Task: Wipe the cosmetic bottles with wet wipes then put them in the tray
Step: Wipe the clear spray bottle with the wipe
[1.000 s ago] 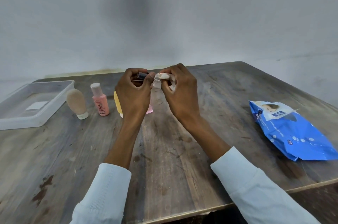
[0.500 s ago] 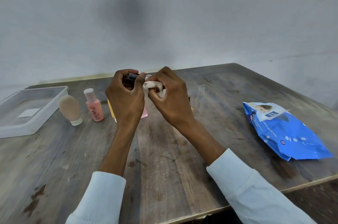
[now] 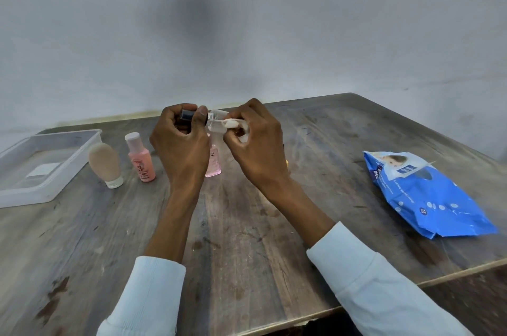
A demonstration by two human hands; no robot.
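The left hand is curled around the black cap end of a small clear bottle, holding it roughly level above the weathered wooden bench. The grip sits on the cap, probably so the clear body stays exposed for cleaning. The right hand pinches a bunched white wet wipe between thumb and fingertips and presses it against the bottle's body. The step in hand appears to be the wiping of this bottle.

Still standing on the bench, behind and left of the hands, are three more items: a beige rounded tube resting on its white cap, a salmon-pink bottle with a pale cap, and a pale pink clear bottle partly hidden behind the left hand. A sliver of something yellow shows beside the right wrist; what it is cannot be told. These stand in a loose row near the tray, seemingly queued for wiping.

The clear plastic rectangular tray lies at the far left of the bench. It holds no bottle; only a pale label shows on its floor. No bottle appears to be stowed yet, so the task seems to be at an early stage.

The blue soft pack of wet wipes lies at the right, well apart from the bottles and within reach of the right hand.
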